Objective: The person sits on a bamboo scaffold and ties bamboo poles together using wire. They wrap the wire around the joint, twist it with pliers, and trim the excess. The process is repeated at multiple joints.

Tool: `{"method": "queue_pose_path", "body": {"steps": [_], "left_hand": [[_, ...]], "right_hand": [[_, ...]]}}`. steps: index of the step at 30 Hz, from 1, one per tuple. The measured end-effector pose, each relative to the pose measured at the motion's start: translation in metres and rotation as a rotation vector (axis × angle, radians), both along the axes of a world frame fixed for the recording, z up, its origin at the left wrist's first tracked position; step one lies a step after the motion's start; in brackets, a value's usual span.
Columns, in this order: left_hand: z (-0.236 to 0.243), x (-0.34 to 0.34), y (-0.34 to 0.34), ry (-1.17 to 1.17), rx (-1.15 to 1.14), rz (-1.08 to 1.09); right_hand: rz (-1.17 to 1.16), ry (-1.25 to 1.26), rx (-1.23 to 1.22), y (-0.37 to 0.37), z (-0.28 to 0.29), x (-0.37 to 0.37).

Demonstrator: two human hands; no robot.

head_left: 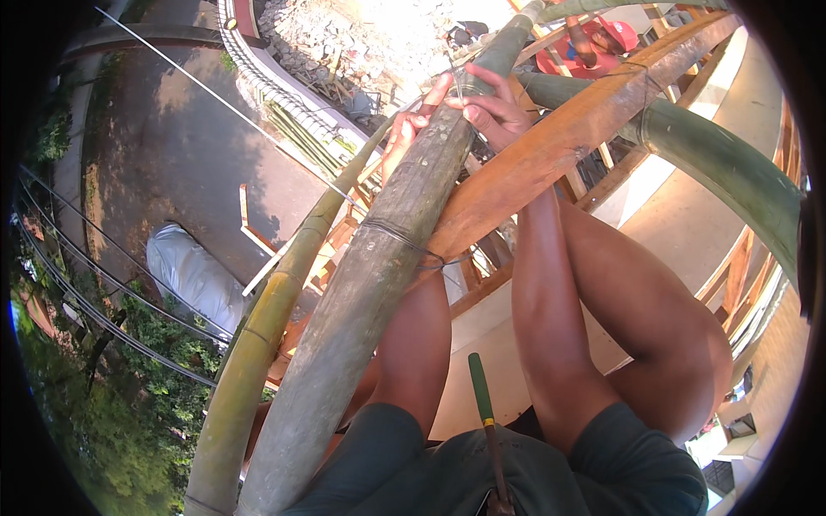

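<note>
A thin wire [458,79] loops round a thick grey-green bamboo pole [379,258] near its upper end. My left hand [411,129] reaches round the pole's left side, its fingers curled and its fingertips at the wire. From the right side, my right hand [497,110] pinches at the wire, thumb and a finger close together over the pole. An orange-brown wooden plank [533,159] crosses under my hands' right side, lashed to the pole lower down with dark wire [391,230]. A green-handled tool [482,391] with a rusty shaft sits against my shirt.
A yellow-green bamboo pole [267,318] runs along the left; a thick green one [723,150] crosses at right. A person in a red cap [621,34] is below. A street [172,129], a covered vehicle [194,267], cables [112,318] and rubble [318,39] lie beneath.
</note>
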State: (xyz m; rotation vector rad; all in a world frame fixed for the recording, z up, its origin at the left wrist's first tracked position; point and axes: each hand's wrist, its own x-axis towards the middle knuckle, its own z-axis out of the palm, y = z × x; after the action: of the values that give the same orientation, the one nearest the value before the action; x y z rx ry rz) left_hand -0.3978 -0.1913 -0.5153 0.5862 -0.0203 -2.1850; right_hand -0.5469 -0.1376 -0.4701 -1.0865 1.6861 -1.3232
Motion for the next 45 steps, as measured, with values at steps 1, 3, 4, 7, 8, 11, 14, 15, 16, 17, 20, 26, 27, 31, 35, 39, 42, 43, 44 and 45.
{"method": "queue_pose_path", "body": {"steps": [1,3,4,7,8,11,14,15,16,17,20,26,27,31,35,39,42,43,44,45], "left_hand": [[-0.001,-0.002,0.0,0.002,0.0,-0.005],[-0.002,-0.006,0.001,0.002,0.002,-0.02],[-0.003,-0.008,0.001,0.005,0.002,-0.023],[-0.003,-0.011,0.002,0.008,0.007,-0.025],[-0.004,-0.008,0.002,0.0,0.008,-0.021],[-0.007,-0.003,0.001,-0.014,0.012,-0.008],[-0.008,0.005,-0.001,-0.024,0.018,0.005],[-0.008,0.007,-0.001,-0.024,0.018,0.005],[-0.009,0.007,-0.001,-0.03,0.019,0.001],[-0.009,0.009,0.0,-0.033,0.024,0.0],[-0.007,0.013,-0.001,-0.04,0.014,-0.004],[-0.004,0.012,0.004,-0.033,0.03,-0.014],[-0.004,0.014,0.005,-0.033,0.032,-0.008],[-0.003,0.032,0.002,-0.038,0.04,0.02],[0.001,0.038,0.001,-0.033,0.039,0.011],[0.005,0.043,0.004,-0.028,0.038,-0.009],[0.003,0.045,0.005,-0.041,0.045,-0.053],[0.008,0.045,0.006,-0.059,0.07,-0.049],[0.023,0.039,0.003,-0.24,0.184,0.041],[0.021,0.043,0.003,-0.199,0.14,0.062]], "right_hand": [[0.018,0.021,-0.015,0.001,-0.003,-0.001],[0.056,0.066,-0.046,0.001,-0.009,-0.004],[0.041,0.044,-0.067,0.001,-0.012,-0.005],[0.006,-0.012,-0.1,-0.002,-0.013,-0.002],[0.002,-0.021,-0.091,-0.004,-0.011,0.0],[-0.016,0.082,-0.029,-0.006,0.0,-0.001],[-0.052,0.157,0.008,-0.01,0.003,0.002],[-0.068,0.167,0.014,-0.01,0.004,0.002],[-0.06,0.171,0.009,-0.009,0.004,0.002],[-0.049,0.175,0.004,-0.009,0.005,0.001],[-0.043,0.232,-0.037,-0.011,0.001,0.001],[-0.385,-0.068,-0.073,-0.008,-0.011,0.026],[-0.492,-0.192,-0.074,-0.008,-0.012,0.031],[-0.806,-0.84,0.072,0.008,-0.007,0.044],[-0.598,-1.069,0.063,0.052,0.016,0.04],[-1.032,-1.185,0.154,0.055,0.045,0.043],[-0.975,-1.155,0.027,0.064,0.054,0.043],[-0.877,-1.177,0.046,0.069,0.056,0.043],[-0.758,-1.209,0.073,0.07,0.056,0.047],[-0.646,-1.231,0.088,0.074,0.052,0.05]]}}
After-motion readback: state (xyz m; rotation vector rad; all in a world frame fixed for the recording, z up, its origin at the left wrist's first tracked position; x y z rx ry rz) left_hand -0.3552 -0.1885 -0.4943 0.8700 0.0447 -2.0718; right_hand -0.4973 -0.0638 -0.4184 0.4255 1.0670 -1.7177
